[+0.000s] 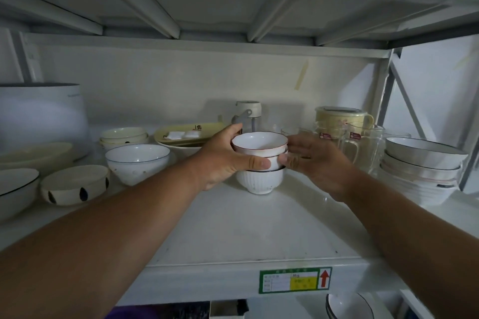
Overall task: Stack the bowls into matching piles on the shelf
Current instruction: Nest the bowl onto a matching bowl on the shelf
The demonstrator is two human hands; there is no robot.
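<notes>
Mid-shelf point(233, 228), the left hand point(223, 160) grips the small bowl stack point(260, 160); the right hand point(311, 160) steadies it with straight fingers (a nudge could topple it).

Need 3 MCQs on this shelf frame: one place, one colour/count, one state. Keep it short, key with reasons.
1. Where does the centre stack stand?
A. on the shelf board
B. inside the big pot
C. on the yellow tray

2. What colour is the rim line of the top bowl of that stack?
A. green
B. reddish-brown
C. yellow

3. How is the left hand placed?
A. flat on the shelf
B. curled round the upper bowls
C. inside a glass mug

Key:
1 A: the ribbed bottom bowl sits on the shelf board.
2 B: a thin reddish-brown line edges its rim.
3 B: thumb in front, fingers behind the bowls; the right hand lies open against the other side.
</notes>
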